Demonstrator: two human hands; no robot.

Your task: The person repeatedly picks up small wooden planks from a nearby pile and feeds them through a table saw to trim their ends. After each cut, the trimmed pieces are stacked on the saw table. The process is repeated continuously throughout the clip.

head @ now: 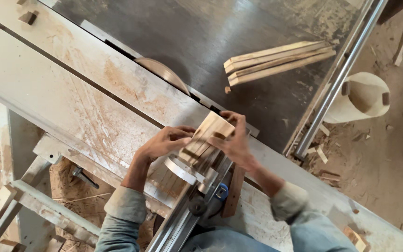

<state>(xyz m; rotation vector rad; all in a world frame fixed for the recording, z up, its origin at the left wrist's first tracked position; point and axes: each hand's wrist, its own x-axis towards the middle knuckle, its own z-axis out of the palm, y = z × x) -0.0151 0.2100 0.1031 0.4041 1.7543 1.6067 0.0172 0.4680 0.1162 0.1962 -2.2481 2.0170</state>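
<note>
left hand (164,142) grips the bundle of wood strips (208,136) from its 9 o'clock side – right hand (234,142) clasps it at 3 o'clock, over the metal fence (183,217). saw blade (164,74) sits at 11 o'clock – cut slats (276,59) at 1 o'clock, white bucket (364,95) beyond.

A pale, sawdust-streaked table (85,88) is running diagonally across the view, joining a dark, scuffed metal surface (220,42). A steel rail (339,77) is edging its far side. Beyond it, a dusty earthen floor (388,154) is lying littered with wood offcuts, and what looks like a pale bucket (362,98) is standing there. Daylight is falling evenly.
</note>
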